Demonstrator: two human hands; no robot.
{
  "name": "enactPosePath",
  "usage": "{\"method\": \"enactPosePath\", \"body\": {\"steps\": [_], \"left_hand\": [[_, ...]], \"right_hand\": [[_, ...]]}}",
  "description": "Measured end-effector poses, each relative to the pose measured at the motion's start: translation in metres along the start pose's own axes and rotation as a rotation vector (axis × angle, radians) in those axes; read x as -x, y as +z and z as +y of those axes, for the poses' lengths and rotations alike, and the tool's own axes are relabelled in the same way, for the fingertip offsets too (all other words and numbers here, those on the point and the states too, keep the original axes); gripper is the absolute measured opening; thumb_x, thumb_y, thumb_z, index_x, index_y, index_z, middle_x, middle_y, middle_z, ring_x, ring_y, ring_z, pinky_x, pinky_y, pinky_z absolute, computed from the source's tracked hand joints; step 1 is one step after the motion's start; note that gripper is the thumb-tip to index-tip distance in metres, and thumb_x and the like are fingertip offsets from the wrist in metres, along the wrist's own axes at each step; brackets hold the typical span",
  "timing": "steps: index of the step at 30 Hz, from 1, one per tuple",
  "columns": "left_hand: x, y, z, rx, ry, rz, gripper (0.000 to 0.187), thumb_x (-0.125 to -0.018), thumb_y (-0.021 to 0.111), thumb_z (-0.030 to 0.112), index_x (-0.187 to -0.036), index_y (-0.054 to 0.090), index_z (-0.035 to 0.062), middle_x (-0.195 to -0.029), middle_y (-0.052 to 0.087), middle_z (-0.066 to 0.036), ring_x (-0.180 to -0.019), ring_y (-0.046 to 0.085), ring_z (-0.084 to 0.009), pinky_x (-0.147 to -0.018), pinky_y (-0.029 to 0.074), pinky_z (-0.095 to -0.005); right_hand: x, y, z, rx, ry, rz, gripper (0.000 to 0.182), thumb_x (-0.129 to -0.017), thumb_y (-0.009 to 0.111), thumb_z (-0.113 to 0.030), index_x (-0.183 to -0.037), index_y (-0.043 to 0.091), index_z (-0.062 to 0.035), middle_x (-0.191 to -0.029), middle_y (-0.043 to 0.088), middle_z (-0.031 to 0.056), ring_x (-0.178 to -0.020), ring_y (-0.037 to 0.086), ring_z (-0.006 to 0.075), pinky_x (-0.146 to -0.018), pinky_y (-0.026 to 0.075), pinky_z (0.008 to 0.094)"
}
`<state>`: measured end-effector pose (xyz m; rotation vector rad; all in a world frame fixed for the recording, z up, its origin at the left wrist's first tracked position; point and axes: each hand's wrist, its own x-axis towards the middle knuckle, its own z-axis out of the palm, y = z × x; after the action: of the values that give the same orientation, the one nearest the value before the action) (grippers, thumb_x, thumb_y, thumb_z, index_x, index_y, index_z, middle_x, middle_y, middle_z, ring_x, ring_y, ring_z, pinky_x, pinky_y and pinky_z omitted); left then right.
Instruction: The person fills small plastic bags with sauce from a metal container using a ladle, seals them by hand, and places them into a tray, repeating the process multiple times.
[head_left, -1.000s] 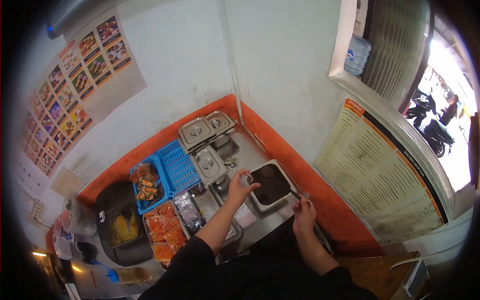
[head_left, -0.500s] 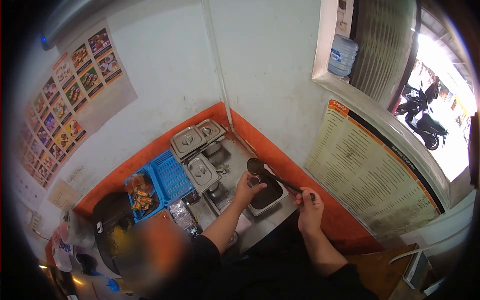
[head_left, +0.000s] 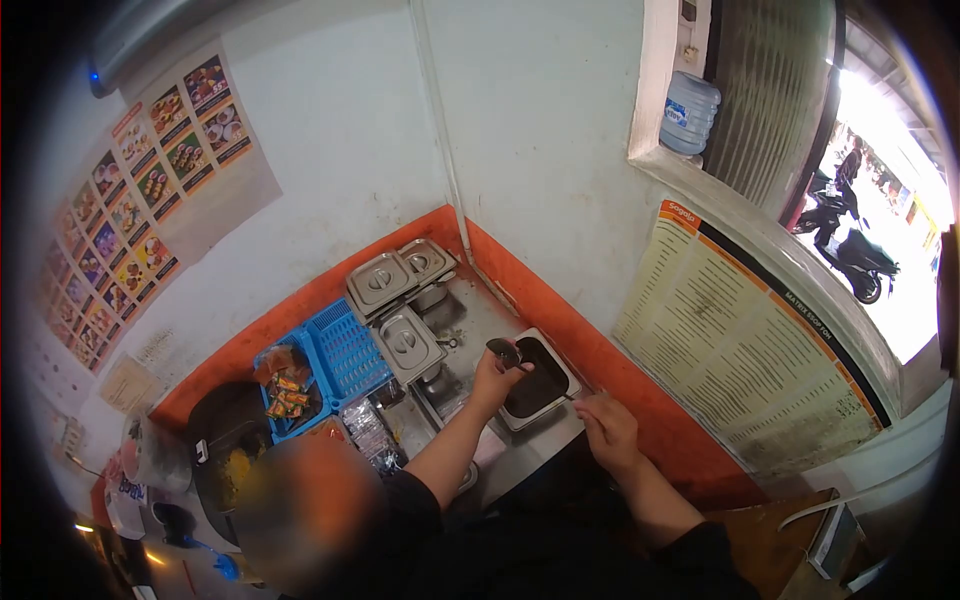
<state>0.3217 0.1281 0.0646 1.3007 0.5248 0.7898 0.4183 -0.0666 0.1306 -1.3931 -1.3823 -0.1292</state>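
Observation:
My left hand point(head_left: 490, 388) reaches over the left edge of a rectangular steel food pan point(head_left: 572, 375) holding dark contents. Its fingers close round what looks like a small cup, mostly hidden by the hand and the ladle. At those fingertips is the dark bowl of a ladle point(head_left: 504, 351), now turned and tipped. To the pan's right, my right hand point(head_left: 610, 430) is closed on the ladle's handle, of which little shows.
Lidded steel pans point(head_left: 405, 342) stand left of the food pan. Beyond them are a blue plastic basket point(head_left: 345, 345) and a blue tray of small packets point(head_left: 288, 395). An orange-edged wall point(head_left: 555, 350) borders the counter; a menu board point(head_left: 740, 330) hangs at right.
The ladle's bowl has come down toward my left hand and tipped. My right hand has lowered slightly and turned, the handle turning with it. My left hand stays nearly in place.

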Motion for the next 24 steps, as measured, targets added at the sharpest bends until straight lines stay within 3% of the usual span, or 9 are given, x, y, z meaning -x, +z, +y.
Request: {"method": "enactPosePath", "body": {"steps": [2,8,10,16,18,20,22,23,24], "left_hand": [[0.0,0.0,0.0,0.012,0.015,-0.008,0.044,-0.069,0.067,-0.003,-0.106,0.043,0.0033,-0.102,0.053,-0.005,-0.091,0.052,-0.0124,-0.077,0.043,-0.0242],[0.009,0.008,0.026,0.02,0.075,-0.024,0.046,-0.069,0.066,-0.004,-0.107,0.042,0.0045,-0.094,0.05,-0.004,-0.087,0.051,-0.0128,-0.079,0.042,-0.0242],[0.007,0.005,0.021,-0.056,0.086,0.002,0.046,-0.07,0.066,-0.005,-0.107,0.041,0.0046,-0.093,0.048,-0.003,-0.088,0.05,-0.0129,-0.081,0.041,-0.0244],[-0.005,-0.023,-0.025,-0.229,0.241,-0.126,0.044,-0.072,0.064,-0.003,-0.109,0.041,0.0043,-0.098,0.045,-0.003,-0.101,0.043,-0.0125,-0.089,0.033,-0.0249],[-0.005,-0.03,-0.028,-0.012,0.127,-0.223,0.037,-0.082,0.057,0.009,-0.114,0.038,0.0047,-0.099,0.044,-0.003,-0.1,0.042,-0.0124,-0.09,0.031,-0.0259],[0.008,-0.032,0.0,-0.125,0.101,-0.268,0.037,-0.086,0.05,0.018,-0.118,0.038,0.0046,-0.104,0.044,-0.005,-0.104,0.041,-0.0139,-0.093,0.029,-0.0274],[0.031,-0.032,0.041,-0.236,0.064,-0.31,0.039,-0.091,0.043,0.027,-0.122,0.037,0.0045,-0.109,0.044,-0.007,-0.107,0.041,-0.0154,-0.096,0.027,-0.0289],[0.044,-0.031,0.065,-0.22,0.079,-0.429,0.043,-0.092,0.038,0.033,-0.124,0.037,0.0041,-0.114,0.042,-0.009,-0.111,0.039,-0.0179,-0.098,0.025,-0.0304],[0.057,-0.027,0.09,-0.203,0.095,-0.548,0.048,-0.092,0.032,0.038,-0.125,0.038,0.0036,-0.12,0.041,-0.011,-0.115,0.037,-0.0203,-0.1,0.022,-0.032]], "right_hand": [[0.005,0.001,0.005,0.109,-0.142,-0.029,0.01,-0.078,0.051,0.005,-0.085,0.058,0.0019,-0.072,0.056,0.0097,-0.064,0.055,0.0161,-0.06,0.044,0.0245],[0.029,0.021,0.04,-0.382,0.421,0.274,0.011,-0.084,0.052,-0.006,-0.092,0.057,0.0005,-0.074,0.057,0.0059,-0.066,0.054,0.0126,-0.063,0.044,0.0233],[0.023,0.019,0.037,-0.706,0.767,0.434,0.016,-0.086,0.052,-0.013,-0.096,0.055,0.0002,-0.075,0.056,0.0038,-0.064,0.052,0.0101,-0.062,0.044,0.0225],[0.047,0.039,0.084,-0.722,0.861,0.514,0.018,-0.086,0.052,-0.015,-0.098,0.053,-0.0009,-0.076,0.055,0.0043,-0.064,0.052,0.0107,-0.062,0.043,0.0208],[0.059,0.054,0.105,-0.543,0.837,0.307,0.018,-0.086,0.052,-0.015,-0.099,0.053,-0.0015,-0.079,0.055,0.0047,-0.068,0.052,0.0113,-0.065,0.043,0.0217],[0.046,0.058,0.091,-0.365,0.8,0.1,0.019,-0.086,0.053,-0.015,-0.1,0.053,-0.0022,-0.082,0.055,0.005,-0.071,0.053,0.0119,-0.069,0.044,0.0227],[-0.003,0.055,0.026,0.327,0.143,0.099,0.018,-0.084,0.055,-0.013,-0.1,0.054,-0.0033,-0.089,0.055,0.0047,-0.082,0.053,0.0123,-0.077,0.042,0.0254],[-0.006,0.06,0.019,0.323,0.147,0.09,0.018,-0.084,0.055,-0.013,-0.1,0.054,-0.0033,-0.089,0.055,0.0047,-0.082,0.053,0.0123,-0.077,0.042,0.0254],[-0.008,0.065,0.015,0.025,0.189,-0.066,0.017,-0.084,0.055,-0.011,-0.098,0.054,-0.003,-0.092,0.055,0.0043,-0.086,0.052,0.0121,-0.079,0.041,0.0262]]}}
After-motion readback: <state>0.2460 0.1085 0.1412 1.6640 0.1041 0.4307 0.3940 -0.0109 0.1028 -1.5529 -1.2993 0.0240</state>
